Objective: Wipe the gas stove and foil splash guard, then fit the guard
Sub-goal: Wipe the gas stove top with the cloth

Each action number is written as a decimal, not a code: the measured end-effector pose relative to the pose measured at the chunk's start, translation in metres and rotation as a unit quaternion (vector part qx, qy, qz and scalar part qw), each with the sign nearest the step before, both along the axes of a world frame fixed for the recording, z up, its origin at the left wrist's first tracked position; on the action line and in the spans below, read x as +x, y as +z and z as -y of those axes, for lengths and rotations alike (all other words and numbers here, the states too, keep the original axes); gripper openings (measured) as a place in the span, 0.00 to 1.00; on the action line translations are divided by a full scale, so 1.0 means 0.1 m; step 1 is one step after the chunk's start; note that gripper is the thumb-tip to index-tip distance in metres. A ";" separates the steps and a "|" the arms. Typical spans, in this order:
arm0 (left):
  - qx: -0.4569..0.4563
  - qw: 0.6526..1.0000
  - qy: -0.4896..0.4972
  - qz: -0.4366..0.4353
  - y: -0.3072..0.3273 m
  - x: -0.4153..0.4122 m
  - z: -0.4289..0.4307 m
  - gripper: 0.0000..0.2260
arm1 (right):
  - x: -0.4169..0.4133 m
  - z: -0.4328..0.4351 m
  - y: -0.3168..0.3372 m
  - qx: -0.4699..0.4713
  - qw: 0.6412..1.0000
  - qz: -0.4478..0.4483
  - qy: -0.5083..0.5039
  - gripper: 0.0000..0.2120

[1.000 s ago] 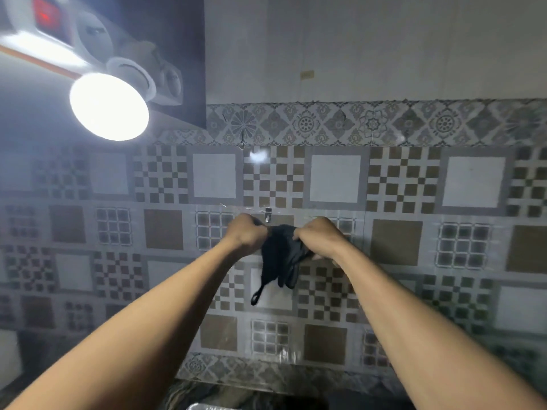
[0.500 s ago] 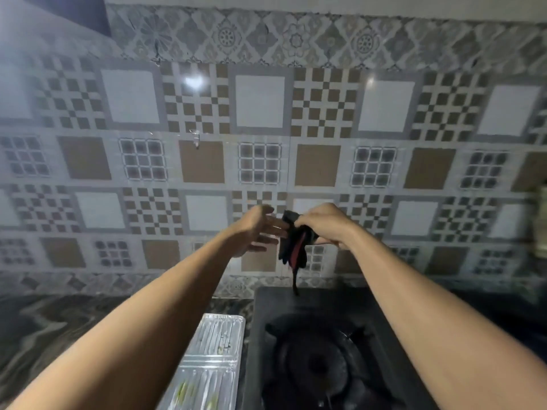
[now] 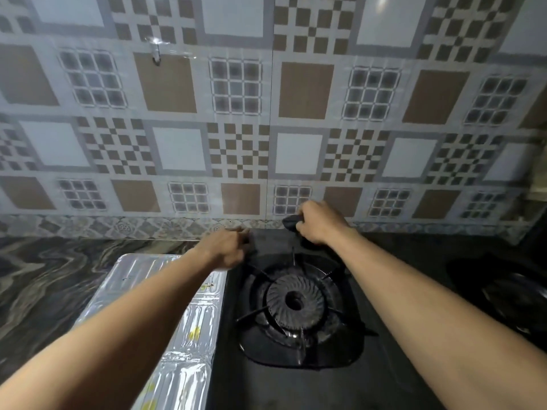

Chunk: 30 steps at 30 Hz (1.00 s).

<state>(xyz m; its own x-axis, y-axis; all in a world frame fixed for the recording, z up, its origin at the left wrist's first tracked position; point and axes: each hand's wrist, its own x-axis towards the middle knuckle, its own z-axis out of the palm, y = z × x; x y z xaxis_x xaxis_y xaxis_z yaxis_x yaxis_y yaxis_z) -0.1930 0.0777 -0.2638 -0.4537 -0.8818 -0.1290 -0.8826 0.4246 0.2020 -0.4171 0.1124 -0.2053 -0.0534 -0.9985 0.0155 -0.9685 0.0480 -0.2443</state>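
Observation:
The black gas stove (image 3: 296,386) fills the lower middle, its left burner (image 3: 296,300) between my forearms. The foil splash guard (image 3: 165,309) lies flat on the counter against the stove's left side, partly under my left arm. My right hand (image 3: 318,223) grips a bunched dark cloth (image 3: 291,223) down at the stove's back edge, by the wall. My left hand (image 3: 228,247) is at the stove's back left corner with its fingers bent down. Dark on dark hides whether it holds part of the cloth.
A patterned tile wall (image 3: 266,113) rises right behind the stove, with a small clear hook (image 3: 155,59) stuck on at upper left. The dark marbled counter (image 3: 53,276) runs left of the foil. A second burner (image 3: 518,297) lies at the far right.
My view dropped from the wall to the stove. Both hands came down from the hook; the cloth, held in the air, now sits low at the stove's back edge.

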 end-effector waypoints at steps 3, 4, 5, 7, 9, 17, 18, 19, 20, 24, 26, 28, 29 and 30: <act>-0.012 1.000 -0.010 0.019 -0.04 0.08 0.00 0.25 | 0.09 0.01 -0.19 0.037 0.996 0.082 -0.018 0.17; -0.016 1.000 -0.012 0.017 -0.06 0.09 0.01 0.26 | 0.11 0.02 -0.21 0.031 0.996 0.083 -0.033 0.18; -0.018 1.000 -0.014 0.014 -0.08 0.11 0.01 0.28 | 0.12 0.03 -0.23 0.025 0.995 0.073 -0.057 0.19; -0.021 1.000 -0.018 0.012 -0.11 0.12 0.01 0.29 | 0.16 0.10 -0.25 0.048 0.990 0.068 -0.111 0.17; -0.023 0.999 -0.021 0.016 -0.14 0.14 0.04 0.30 | 0.24 0.18 -0.27 0.110 0.982 0.067 -0.136 0.19; -0.010 0.999 -0.032 0.008 -0.24 0.22 0.09 0.30 | 0.57 0.50 -0.26 0.257 0.966 0.014 -0.013 0.17; -0.010 0.999 -0.034 0.008 -0.24 0.22 0.08 0.30 | 0.57 0.54 -0.28 0.264 0.964 -0.006 -0.007 0.21; -0.011 0.999 -0.037 0.010 -0.24 0.22 0.08 0.30 | 0.57 0.56 -0.26 0.266 0.964 -0.029 -0.001 0.24; -0.012 0.999 -0.038 0.012 -0.24 0.23 0.09 0.30 | 0.56 0.59 -0.28 0.266 0.963 -0.044 0.008 0.26; -0.012 0.999 -0.040 0.015 -0.28 0.24 0.10 0.30 | 0.56 0.61 -0.40 0.261 0.962 -0.021 0.080 0.31; -0.014 0.999 -0.038 0.017 -0.30 0.24 0.10 0.30 | 0.53 0.62 -0.51 0.233 0.965 0.001 0.119 0.29; -0.016 0.999 -0.035 0.014 -0.31 0.23 0.12 0.30 | 0.45 0.61 -0.58 0.218 0.962 0.001 0.165 0.27; -0.015 0.999 -0.035 0.013 -0.32 0.24 0.12 0.31 | 0.39 0.63 -0.61 0.213 0.958 0.000 0.191 0.26; -0.015 0.999 -0.037 0.012 -0.33 0.24 0.13 0.31 | 0.34 0.63 -0.62 0.212 0.954 -0.002 0.212 0.26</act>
